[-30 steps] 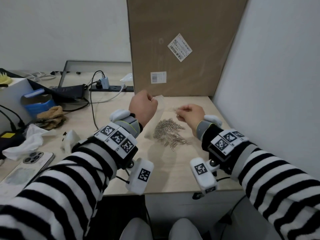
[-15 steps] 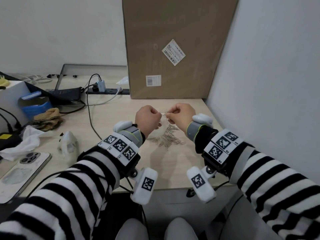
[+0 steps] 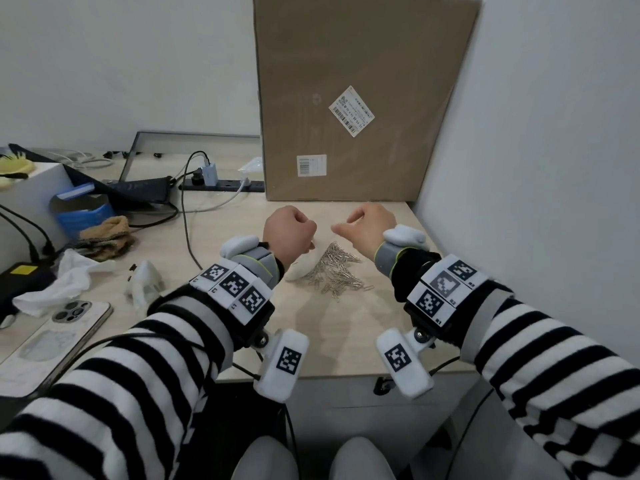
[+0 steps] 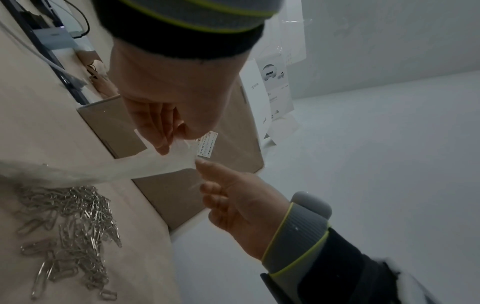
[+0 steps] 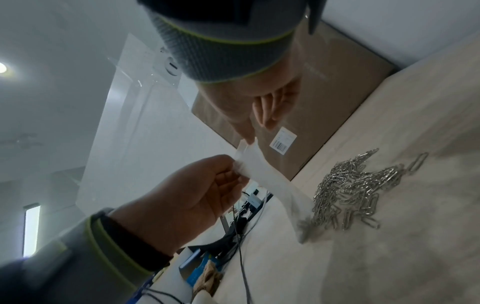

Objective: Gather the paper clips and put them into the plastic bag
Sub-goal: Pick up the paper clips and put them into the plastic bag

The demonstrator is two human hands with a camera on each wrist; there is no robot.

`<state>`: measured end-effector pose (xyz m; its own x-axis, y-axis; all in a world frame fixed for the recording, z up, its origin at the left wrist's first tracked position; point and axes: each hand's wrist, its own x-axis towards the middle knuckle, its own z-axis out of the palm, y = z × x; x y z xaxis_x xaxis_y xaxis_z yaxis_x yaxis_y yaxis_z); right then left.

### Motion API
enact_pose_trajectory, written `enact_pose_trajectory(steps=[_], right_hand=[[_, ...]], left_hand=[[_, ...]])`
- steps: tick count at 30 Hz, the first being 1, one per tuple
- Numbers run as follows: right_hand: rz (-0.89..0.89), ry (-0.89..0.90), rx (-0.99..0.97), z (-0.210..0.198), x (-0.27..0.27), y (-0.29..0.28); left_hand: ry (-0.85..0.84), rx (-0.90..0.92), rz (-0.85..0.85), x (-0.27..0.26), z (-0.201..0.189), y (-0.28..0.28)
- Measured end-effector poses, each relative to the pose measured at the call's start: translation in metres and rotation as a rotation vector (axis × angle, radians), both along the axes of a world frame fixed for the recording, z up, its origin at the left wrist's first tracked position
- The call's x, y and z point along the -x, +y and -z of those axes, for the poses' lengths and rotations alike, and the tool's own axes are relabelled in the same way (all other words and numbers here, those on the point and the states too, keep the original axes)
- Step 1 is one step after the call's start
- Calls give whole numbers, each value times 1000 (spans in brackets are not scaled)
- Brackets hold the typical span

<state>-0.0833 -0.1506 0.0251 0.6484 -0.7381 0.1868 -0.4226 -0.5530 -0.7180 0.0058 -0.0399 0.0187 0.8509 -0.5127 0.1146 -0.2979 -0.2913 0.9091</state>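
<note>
A heap of silver paper clips (image 3: 337, 271) lies on the pale wooden table (image 3: 346, 341), also seen in the wrist views (image 4: 78, 216) (image 5: 350, 189). A small translucent plastic bag (image 3: 304, 266) hangs down to the table just left of the heap. My left hand (image 3: 304, 230) pinches one side of the bag's top edge (image 4: 179, 154). My right hand (image 3: 337, 229) pinches the other side between thumb and fingers (image 5: 248, 142). Both hands hover above the heap, a short gap between them. The bag (image 5: 262, 174) looks empty.
A tall cardboard box (image 3: 363, 98) stands right behind the hands and a white wall closes the right side. To the left lie a cable (image 3: 188, 237), a power strip (image 3: 221, 184), a crumpled white tissue (image 3: 65, 278), a small white object (image 3: 143, 282) and a phone (image 3: 52, 334).
The hands came together over the clips, then drew slightly apart, each keeping a side of the bag's top edge. The heap has not moved.
</note>
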Motion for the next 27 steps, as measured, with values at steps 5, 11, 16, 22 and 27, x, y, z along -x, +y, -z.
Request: enact_pose_trajectory(steps=[5, 11, 16, 22, 27], right_hand=[[-172, 6, -171, -20, -12, 7], [-266, -71, -190, -27, -18, 12], [-191, 154, -94, 7, -20, -8], [-163, 372, 77, 34, -30, -28], [-243, 633, 215, 46, -52, -34]], left_hand=[[-197, -78, -39, -12, -23, 8], [-394, -113, -157, -37, -43, 27], [-513, -211, -198, -48, -39, 37], [-412, -285, -55, -49, -4, 30], [-363, -311, 22, -48, 23, 16]])
